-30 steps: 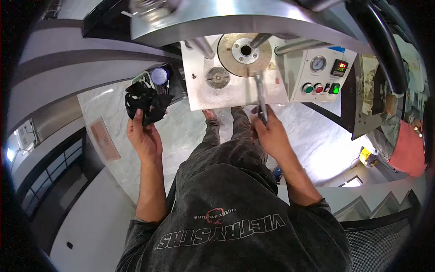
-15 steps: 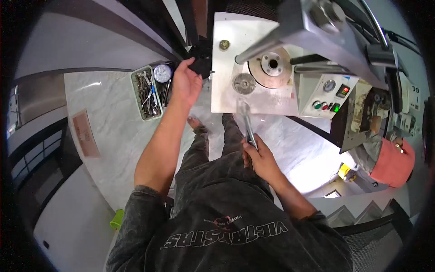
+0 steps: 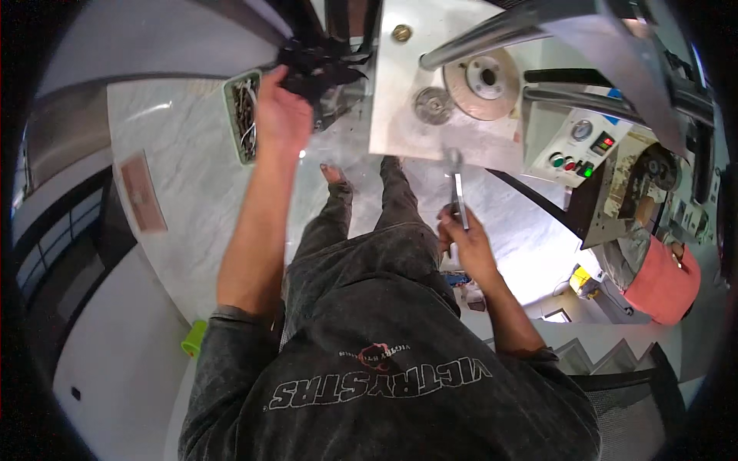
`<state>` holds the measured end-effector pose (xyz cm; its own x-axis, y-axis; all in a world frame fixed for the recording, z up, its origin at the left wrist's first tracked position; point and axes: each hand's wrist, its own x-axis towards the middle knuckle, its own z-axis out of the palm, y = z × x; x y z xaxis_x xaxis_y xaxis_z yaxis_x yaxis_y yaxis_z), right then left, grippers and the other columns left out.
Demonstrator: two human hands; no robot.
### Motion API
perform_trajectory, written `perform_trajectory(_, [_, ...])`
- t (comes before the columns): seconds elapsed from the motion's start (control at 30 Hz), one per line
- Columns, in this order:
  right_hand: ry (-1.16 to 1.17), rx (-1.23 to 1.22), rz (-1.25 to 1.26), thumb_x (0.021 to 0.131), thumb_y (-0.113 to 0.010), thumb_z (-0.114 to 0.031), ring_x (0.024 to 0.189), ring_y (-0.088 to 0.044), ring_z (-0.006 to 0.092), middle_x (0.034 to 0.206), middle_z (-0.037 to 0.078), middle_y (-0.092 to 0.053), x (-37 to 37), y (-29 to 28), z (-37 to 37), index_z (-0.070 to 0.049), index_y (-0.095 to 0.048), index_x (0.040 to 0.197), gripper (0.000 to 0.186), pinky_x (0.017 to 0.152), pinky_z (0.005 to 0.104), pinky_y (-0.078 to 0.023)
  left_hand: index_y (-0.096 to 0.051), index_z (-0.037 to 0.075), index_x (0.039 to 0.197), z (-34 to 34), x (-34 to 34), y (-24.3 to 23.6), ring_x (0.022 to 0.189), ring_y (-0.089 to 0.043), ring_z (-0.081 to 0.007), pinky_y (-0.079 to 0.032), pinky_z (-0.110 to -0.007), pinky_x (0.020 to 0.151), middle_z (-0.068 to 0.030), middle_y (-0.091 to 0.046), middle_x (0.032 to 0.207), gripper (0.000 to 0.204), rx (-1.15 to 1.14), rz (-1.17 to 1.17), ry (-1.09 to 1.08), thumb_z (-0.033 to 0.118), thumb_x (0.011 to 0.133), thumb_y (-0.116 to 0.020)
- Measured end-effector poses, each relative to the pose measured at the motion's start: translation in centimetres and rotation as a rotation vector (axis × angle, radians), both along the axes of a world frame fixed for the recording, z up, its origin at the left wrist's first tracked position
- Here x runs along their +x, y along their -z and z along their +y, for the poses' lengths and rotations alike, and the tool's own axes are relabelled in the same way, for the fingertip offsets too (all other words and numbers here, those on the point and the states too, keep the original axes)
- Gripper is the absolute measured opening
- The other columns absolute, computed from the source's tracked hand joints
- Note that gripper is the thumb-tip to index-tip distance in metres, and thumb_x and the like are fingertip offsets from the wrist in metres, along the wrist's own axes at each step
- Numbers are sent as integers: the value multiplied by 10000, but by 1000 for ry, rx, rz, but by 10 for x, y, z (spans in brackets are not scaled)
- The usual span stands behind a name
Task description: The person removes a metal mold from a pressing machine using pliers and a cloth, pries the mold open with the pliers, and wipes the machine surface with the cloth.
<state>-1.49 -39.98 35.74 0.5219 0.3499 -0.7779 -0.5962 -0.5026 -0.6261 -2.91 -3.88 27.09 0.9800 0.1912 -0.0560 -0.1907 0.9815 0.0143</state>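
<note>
Landmark: the pale metal plate (image 3: 400, 92) of the machine.

Left hand (image 3: 280, 115) is stretched out to the left edge of the plate, fingers closed on a crumpled black rag (image 3: 319, 61). The rag bunches out past the fingertips, up and toward the plate's top-left corner.

Right hand (image 3: 465, 242) sits just below the plate's lower edge, fingers wrapped around a metal wrench (image 3: 457, 188). The shaft sticks up out of the fist and its head reaches the plate's bottom edge.

On the plate: a round disc (image 3: 483, 74), a smaller round part (image 3: 433, 105), a brass knob (image 3: 401, 33). Left of the plate, behind the left hand, is a green tray (image 3: 234, 123) of small metal parts. Right of the plate is a control panel (image 3: 576, 146) with buttons.
</note>
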Motion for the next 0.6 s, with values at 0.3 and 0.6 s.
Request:
perform_trajectory(0.3, [328, -82, -175, 934, -578, -197, 644, -518, 116, 745, 30, -517, -114, 79, -106, -45, -512, 1015, 184, 583, 271, -468, -572, -8, 1222, 71, -226, 5, 1154, -561, -285, -385, -427, 1060, -148, -630, 1187, 380, 359, 429, -254, 203, 965, -389])
perform_trajectory(0.6, [897, -93, 302, 918, -578, -257, 634, -574, 192, 732, 59, -559, -297, 113, -98, -51, -529, 996, 226, 596, 361, -519, -625, -10, 1116, 35, -493, 55, 1040, -599, -381, -430, -549, 998, -207, -637, 1115, 452, 153, 1435, -348, 247, 899, -324])
